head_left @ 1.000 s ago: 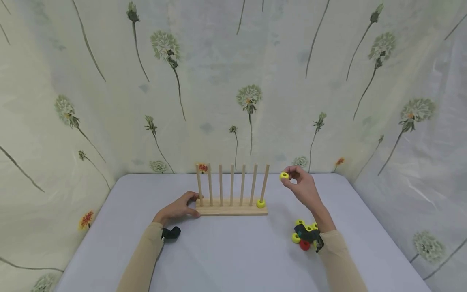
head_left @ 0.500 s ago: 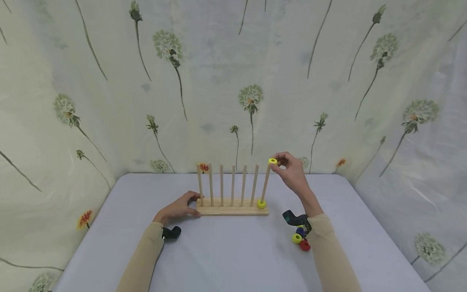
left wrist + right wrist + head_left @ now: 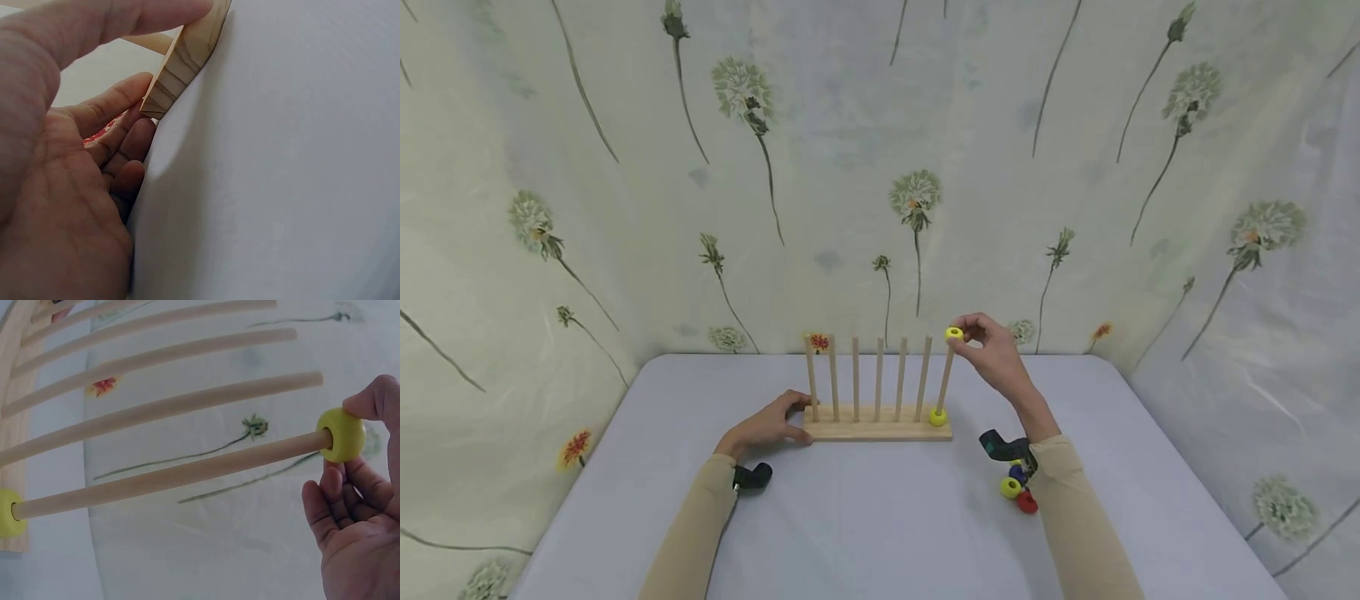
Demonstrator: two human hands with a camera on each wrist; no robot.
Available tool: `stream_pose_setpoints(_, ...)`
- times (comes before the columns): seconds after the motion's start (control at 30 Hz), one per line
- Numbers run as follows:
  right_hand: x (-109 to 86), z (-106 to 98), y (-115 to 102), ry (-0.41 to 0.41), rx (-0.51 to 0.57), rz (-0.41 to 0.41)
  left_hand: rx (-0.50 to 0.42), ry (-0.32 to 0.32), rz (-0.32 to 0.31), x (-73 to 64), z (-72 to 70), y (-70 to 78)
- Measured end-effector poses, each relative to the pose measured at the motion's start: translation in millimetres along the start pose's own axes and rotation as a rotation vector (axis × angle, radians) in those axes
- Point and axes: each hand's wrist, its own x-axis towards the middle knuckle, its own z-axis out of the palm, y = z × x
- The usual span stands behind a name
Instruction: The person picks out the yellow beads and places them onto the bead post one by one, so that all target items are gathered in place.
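A wooden peg rack (image 3: 876, 431) with a row of upright dowels stands on the table. My left hand (image 3: 765, 423) grips its left end, thumb in front and fingers behind; the left wrist view has the thumb on the base's wooden end (image 3: 181, 65). At the top of the rightmost peg (image 3: 187, 473), my right hand (image 3: 995, 354) pinches a yellow bead (image 3: 344, 434) between thumb and fingers. In the right wrist view the peg's tip sits in the bead's hole. Another yellow bead (image 3: 937, 417) rests at the foot of that same peg.
Loose beads lie below my right wrist, among them a yellow one (image 3: 1010, 487), a blue one (image 3: 1017, 474) and a red one (image 3: 1027, 502); the wrist camera (image 3: 1000, 446) and sleeve partly hide the group. A flowered curtain (image 3: 850, 167) hangs behind the table.
My right hand has moved left and up with the yellow bead, from beside the rack onto the top of the rightmost peg. The left hand keeps its hold on the rack.
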Motion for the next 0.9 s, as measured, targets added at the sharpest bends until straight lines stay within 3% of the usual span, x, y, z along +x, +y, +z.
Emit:
stream_pose_setpoints(0.53, -0.3, 1.9, 6.1, -0.025, -0.007, 0.014, -0.012, -0.006, -0.010, 2.2, -2.9, 1.4)
stream_pose_setpoints(0.9, -5.3, -0.5, 8.6, -0.069, 0.004, 0.067, -0.003, -0.008, -0.006, 0.3, -3.4, -0.6)
